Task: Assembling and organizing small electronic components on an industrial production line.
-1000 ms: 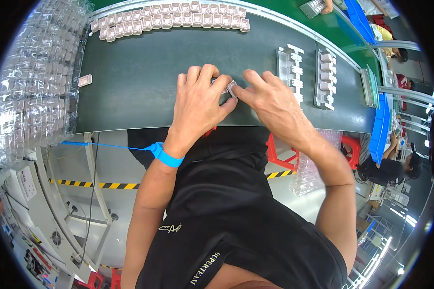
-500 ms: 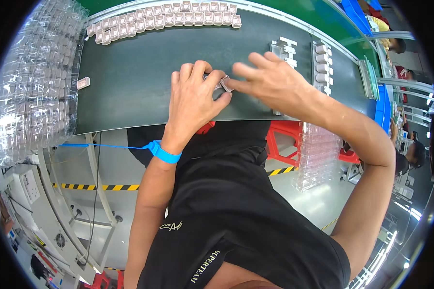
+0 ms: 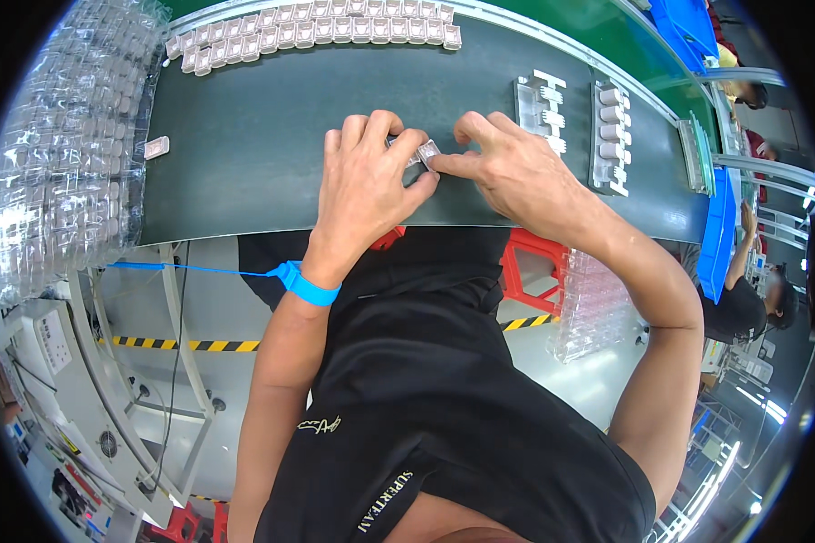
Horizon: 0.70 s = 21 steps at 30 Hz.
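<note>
A small pale box (image 3: 429,152) sits between your two hands over the middle of the desk (image 3: 272,118), closer to its near edge than to its far one. Your left hand (image 3: 367,176) is partly closed, thumb and forefinger curved round the box from the left, and appears to have hold of it; a glint beneath those fingers is too covered to name. Your right hand (image 3: 521,172) is half open, forefinger stretched to touch the box's right side, the other fingers loosely bent; with the thumb hidden, whether it grips anything cannot be told.

The step in hand looks like close fingertip work, the left hand steadying while the right presses or adjusts. The next move, by this reading, calls for a firm left hold and a light, well-aligned right finger, so that the box does not tip or skid.

Beyond your knuckles, two rows of similar boxes (image 3: 362,32) line the far edge, from the left corner to past the middle. One stray box (image 3: 157,147) lies by the left edge, beside stacked clear trays (image 3: 63,172). Toward the right edge stand two metal racks (image 3: 598,149), one bearing pale cylinders (image 3: 610,132). A blue strap (image 3: 310,284) circles your left wrist.
</note>
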Each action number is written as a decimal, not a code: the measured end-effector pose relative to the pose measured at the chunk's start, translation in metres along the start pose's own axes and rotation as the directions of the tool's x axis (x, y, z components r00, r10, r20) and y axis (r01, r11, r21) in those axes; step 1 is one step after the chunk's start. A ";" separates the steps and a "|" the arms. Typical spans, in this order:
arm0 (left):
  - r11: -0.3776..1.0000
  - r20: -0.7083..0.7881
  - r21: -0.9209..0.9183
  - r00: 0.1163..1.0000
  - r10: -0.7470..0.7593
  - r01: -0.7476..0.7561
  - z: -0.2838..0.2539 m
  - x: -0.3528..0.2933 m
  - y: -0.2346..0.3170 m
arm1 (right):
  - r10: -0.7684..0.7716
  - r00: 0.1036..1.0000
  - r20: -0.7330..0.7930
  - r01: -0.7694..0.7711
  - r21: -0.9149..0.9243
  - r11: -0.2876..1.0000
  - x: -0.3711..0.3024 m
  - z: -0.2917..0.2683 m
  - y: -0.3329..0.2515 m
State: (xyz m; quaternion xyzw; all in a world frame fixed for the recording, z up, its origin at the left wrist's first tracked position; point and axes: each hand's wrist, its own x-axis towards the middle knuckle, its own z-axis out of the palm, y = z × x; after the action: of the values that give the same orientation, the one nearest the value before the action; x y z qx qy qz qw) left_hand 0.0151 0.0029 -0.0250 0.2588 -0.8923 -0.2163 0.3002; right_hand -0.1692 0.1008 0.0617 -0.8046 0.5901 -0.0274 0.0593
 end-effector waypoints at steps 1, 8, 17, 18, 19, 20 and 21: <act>1.000 -0.006 -0.002 1.000 0.000 0.000 0.000 0.000 0.000 | 0.002 1.000 0.000 -0.002 0.002 1.000 0.000 -0.001 -0.001; 1.000 -0.009 0.015 1.000 0.002 -0.002 0.000 0.000 0.000 | 0.046 0.998 0.037 -0.046 0.000 0.999 0.002 -0.002 -0.001; 1.000 -0.019 0.017 1.000 0.019 -0.019 -0.002 -0.001 0.000 | -0.007 0.997 0.071 0.010 -0.048 0.999 0.005 -0.005 0.000; 1.000 -0.023 0.018 0.999 0.024 -0.024 -0.002 0.000 0.000 | 0.073 0.989 0.126 -0.080 0.047 0.996 0.009 -0.006 0.003; 1.000 -0.014 0.026 1.000 0.013 -0.013 -0.001 -0.001 0.000 | 0.073 0.990 0.122 -0.079 0.042 0.996 0.010 -0.004 0.008; 0.999 -0.006 0.034 1.000 0.001 -0.001 -0.001 0.000 -0.001 | 0.083 0.990 0.114 -0.095 0.104 0.990 0.009 0.001 0.014; 0.999 -0.011 0.033 1.000 0.001 0.000 0.000 0.000 0.000 | 0.092 0.990 0.110 -0.109 0.165 0.980 0.006 0.004 0.017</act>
State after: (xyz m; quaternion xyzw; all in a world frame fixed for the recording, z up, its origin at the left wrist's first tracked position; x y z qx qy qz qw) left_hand 0.0149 0.0030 -0.0247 0.2647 -0.8941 -0.2000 0.3010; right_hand -0.1827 0.0899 0.0552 -0.7661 0.6218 -0.0335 0.1594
